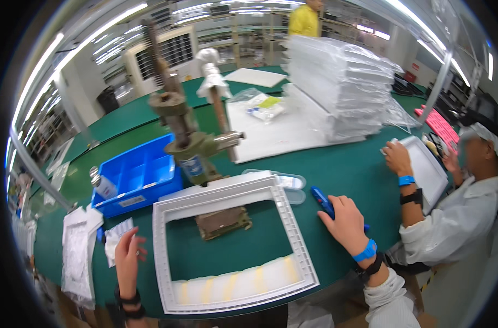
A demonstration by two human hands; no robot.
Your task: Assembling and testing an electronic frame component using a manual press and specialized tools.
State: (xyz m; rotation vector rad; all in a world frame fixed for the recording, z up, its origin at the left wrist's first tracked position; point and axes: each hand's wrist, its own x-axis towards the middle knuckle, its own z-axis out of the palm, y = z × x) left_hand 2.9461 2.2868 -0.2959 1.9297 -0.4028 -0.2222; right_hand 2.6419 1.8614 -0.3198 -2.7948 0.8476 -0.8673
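Note:
A white rectangular plastic frame (160, 257) lies on the green table in front of me, its far side under a hand-operated press (191, 156). Inside its opening show a worn brown block (221, 221) and a white padded strip with yellow bands (232, 284). My left hand (128, 252) is raised just left of the frame, fingers apart and slightly curled, holding nothing. To the right of the frame, my right hand (346, 221) is closed over a slim blue tool (322, 201) on the table; its ends stick out, its exact kind is hidden.
A blue divided bin (137, 202) with a white bottle (104, 186) stands left of the press. Wrapped white parts (336, 82) are stacked at the back. Clear plastic trays (292, 188) lie behind the frame. At right, a co-worker (451, 213) handles a white panel (426, 169).

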